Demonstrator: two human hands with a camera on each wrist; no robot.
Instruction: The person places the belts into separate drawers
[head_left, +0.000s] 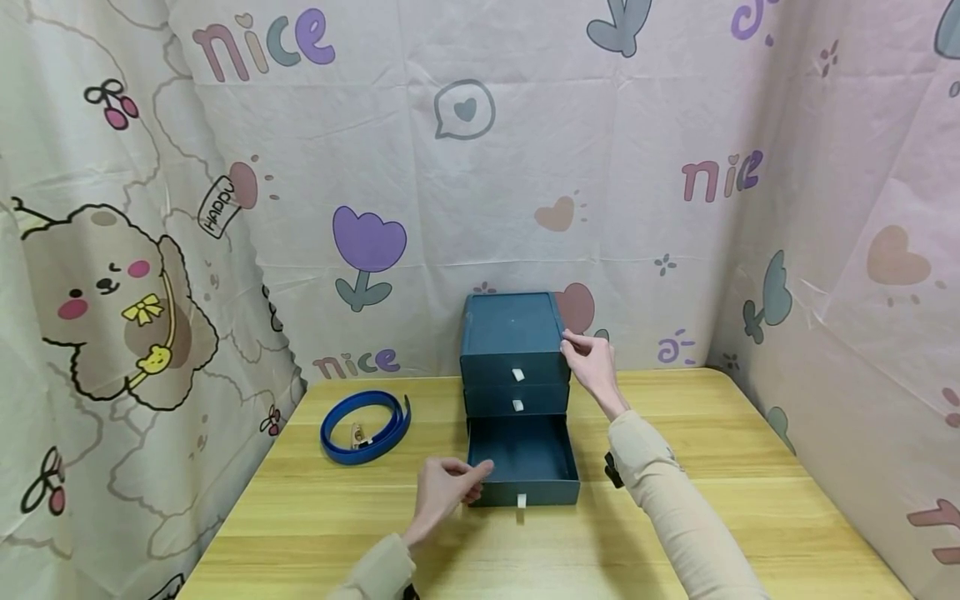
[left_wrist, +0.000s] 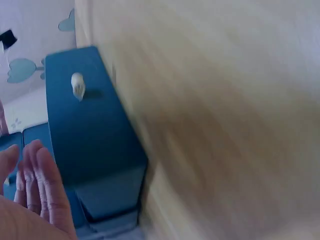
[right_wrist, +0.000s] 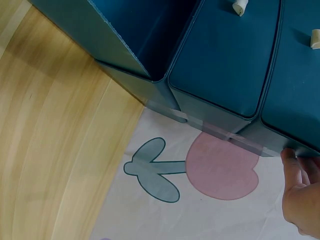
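Observation:
A dark blue cabinet of three stacked drawers (head_left: 513,325) stands at the back of the table, with small white pull tabs. Its bottom drawer (head_left: 522,493) is pulled out and shows a bare inside; the upper two are closed. My left hand (head_left: 444,493) is at the front left corner of that drawer, thumb apart from the fairly straight fingers (left_wrist: 50,185). Whether it touches the drawer I cannot tell. My right hand (head_left: 591,360) rests its fingertips against the cabinet's right side near the top, as the right wrist view also shows at the fingers (right_wrist: 292,167).
A coiled blue belt (head_left: 341,454) with a gold-coloured buckle lies on the wooden table (head_left: 300,521), left of the cabinet. Printed cloth (head_left: 495,183) hangs behind the table and along both sides.

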